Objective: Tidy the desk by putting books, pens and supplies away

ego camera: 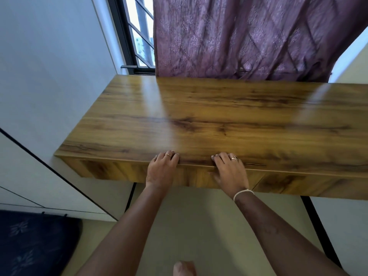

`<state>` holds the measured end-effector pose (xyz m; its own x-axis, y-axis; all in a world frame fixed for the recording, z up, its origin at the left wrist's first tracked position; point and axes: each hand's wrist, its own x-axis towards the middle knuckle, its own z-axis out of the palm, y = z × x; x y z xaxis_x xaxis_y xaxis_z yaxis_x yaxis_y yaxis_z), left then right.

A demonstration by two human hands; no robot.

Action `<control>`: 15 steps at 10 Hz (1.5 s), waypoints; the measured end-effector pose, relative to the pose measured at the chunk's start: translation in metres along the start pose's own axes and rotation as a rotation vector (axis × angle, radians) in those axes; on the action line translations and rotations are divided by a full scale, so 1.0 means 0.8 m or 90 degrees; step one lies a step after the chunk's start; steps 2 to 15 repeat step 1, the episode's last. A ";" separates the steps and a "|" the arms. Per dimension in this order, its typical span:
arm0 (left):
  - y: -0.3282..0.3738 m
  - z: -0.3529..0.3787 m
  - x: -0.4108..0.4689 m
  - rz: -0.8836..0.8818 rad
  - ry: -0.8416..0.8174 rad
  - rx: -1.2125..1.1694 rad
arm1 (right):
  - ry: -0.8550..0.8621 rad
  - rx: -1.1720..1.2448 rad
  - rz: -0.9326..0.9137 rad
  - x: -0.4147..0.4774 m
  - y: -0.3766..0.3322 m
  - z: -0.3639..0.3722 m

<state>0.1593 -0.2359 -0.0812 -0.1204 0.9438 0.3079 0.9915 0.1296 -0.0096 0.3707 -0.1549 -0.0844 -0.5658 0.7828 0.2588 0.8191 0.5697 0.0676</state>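
Note:
A glossy wooden desk (pixel 229 116) fills the middle of the head view, its top bare of books, pens or supplies. My left hand (pixel 161 169) rests on the desk's front edge, fingers lying flat on the top and palm against the drawer front (pixel 123 172). A short way to its right, my right hand (pixel 229 171) lies the same way over the edge, with a ring on one finger and a white band at the wrist. Neither hand holds anything.
A purple curtain (pixel 249 36) hangs behind the desk, with a barred window (pixel 139 32) to its left. White cabinet panels (pixel 39 166) stand at the left, a dark floral cushion (pixel 29 244) lies lower left, and a black desk leg (pixel 318 226) rises at the right over pale floor.

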 end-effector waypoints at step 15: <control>0.010 -0.017 0.006 -0.010 -0.063 0.050 | -0.027 0.099 0.062 0.004 0.003 -0.018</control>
